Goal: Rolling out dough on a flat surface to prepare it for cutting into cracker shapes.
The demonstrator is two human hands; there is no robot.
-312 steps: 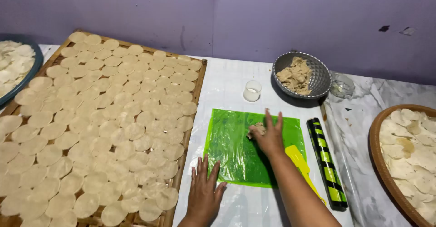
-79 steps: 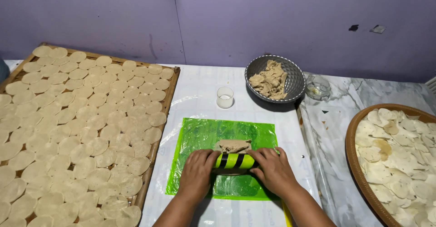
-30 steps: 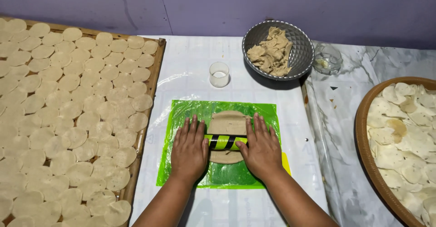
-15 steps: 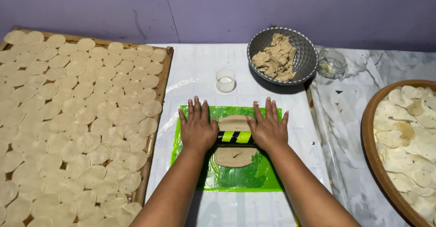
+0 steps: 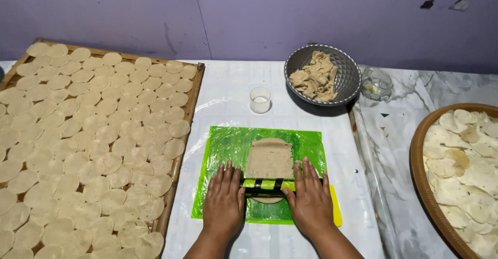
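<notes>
Purple wall fills the top of the head view; below it a white plastic-covered surface (image 5: 233, 98) carries all the work.

Head view, centre to lower centre: a green plastic sheet (image 5: 228, 150) lies flat on the surface, with a yellow edge showing at its lower right. On it sits a beige dough sheet (image 5: 268, 158), rolled thin and roughly oblong, matt in texture. Across the dough's near end lies a rolling pin (image 5: 267, 185) banded green and black. The left hand (image 5: 224, 203) and right hand (image 5: 309, 201) press palm-down on the pin's two ends, fingers extended flat and slightly spread, gripping nothing (they bear on the pin rather than clasp it).

Upper centre right: a grey ribbed bowl (image 5: 345, 67) holds lumps of raw dough (image 5: 314, 77), rough and torn. A small white cup (image 5: 260, 99) stands left of it, a small glass dish (image 5: 377, 82) to its right.

Left of frame: a woven tray (image 5: 194, 90) is packed with pale dough rounds (image 5: 93, 134), nearly full. Right edge: a round brown basket (image 5: 417, 155) holds irregular pale offcuts.

Progress, by judgement: many rounds finished; the present sheet is flattened but uncut, and dough remains in the bowl.
</notes>
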